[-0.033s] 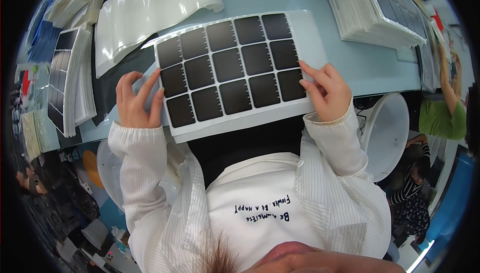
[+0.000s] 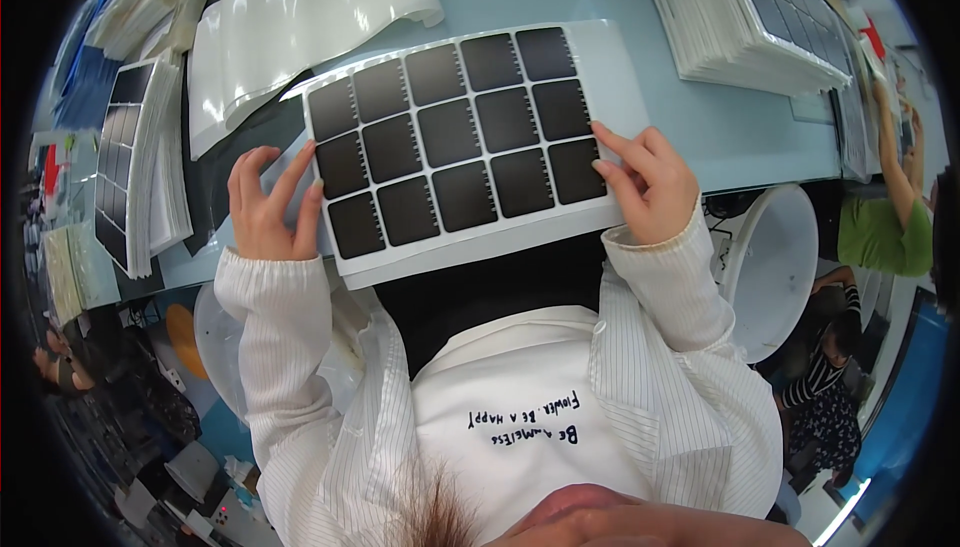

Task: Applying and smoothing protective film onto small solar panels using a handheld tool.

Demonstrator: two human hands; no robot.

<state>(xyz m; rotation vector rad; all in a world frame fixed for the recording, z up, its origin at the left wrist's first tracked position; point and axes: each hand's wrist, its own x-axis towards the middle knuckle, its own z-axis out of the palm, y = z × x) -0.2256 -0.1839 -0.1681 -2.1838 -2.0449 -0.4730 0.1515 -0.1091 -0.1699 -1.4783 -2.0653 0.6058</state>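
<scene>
A white sheet of black, nearly square stickers [image 2: 450, 134] in three rows lies before me at the table's near side, its front edge reaching past the table edge. Each sticker has a row of small notches along one side. A paler sheet edge shows beneath it at the front and right. My left hand [image 2: 272, 205] pinches the sheet's left edge between thumb and forefinger, the other fingers curled. On the opposite edge, my right hand [image 2: 655, 182] grips with thumb and forefinger in the same way.
A curled glossy white film [image 2: 310, 17] lies at the back left. Stacked sticker sheets [image 2: 140, 162] stand at far left, and another tall stack [image 2: 745, 32] at back right. Below the table's right edge is a white round tub [image 2: 770, 272]. Other people sit to the right, one in green [image 2: 885, 237].
The sticker sheet has shifted very slightly to the left, both hands moving along with it. Their grip on its edges looks the same.
</scene>
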